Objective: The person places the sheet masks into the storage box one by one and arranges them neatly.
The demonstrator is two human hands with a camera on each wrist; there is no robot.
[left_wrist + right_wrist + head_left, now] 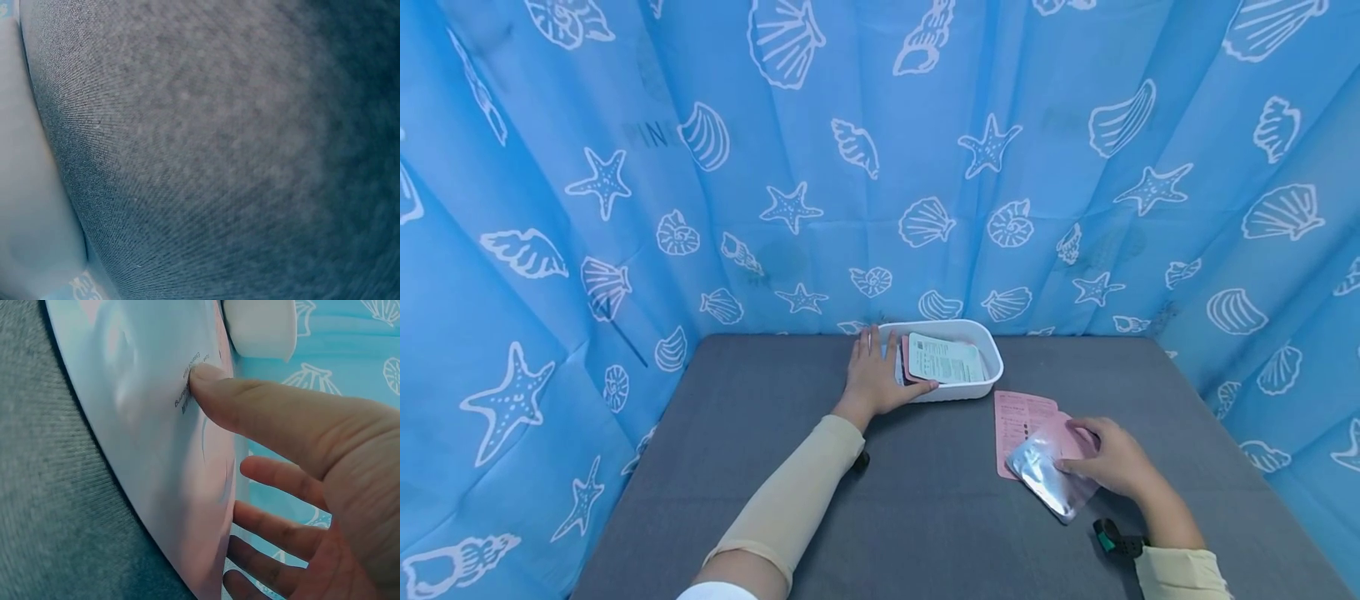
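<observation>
My left hand (pixel 876 379) rests on the left end of a white plastic basket (pixel 992 358), fingers spread and fairly straight, thumb stretched along the front rim. Inside the basket lie flat packets, a pale green one with printed text (pixel 946 360) on top and pink edges under it. On the right, my right hand (pixel 1108 457) holds a shiny silver-and-pink foil packet (pixel 1048 467). In the right wrist view the thumb (pixel 250 400) presses on the packet's face, and the fingers are at its far edge. A pink printed packet (pixel 1022 408) lies partly underneath.
A grey cloth-covered table (pixel 925 508) carries everything. Behind the basket and on both sides hangs a blue curtain (pixel 865 150) with white shells and starfish. The left wrist view shows mostly grey cloth (pixel 187 125), with a pale surface along the left.
</observation>
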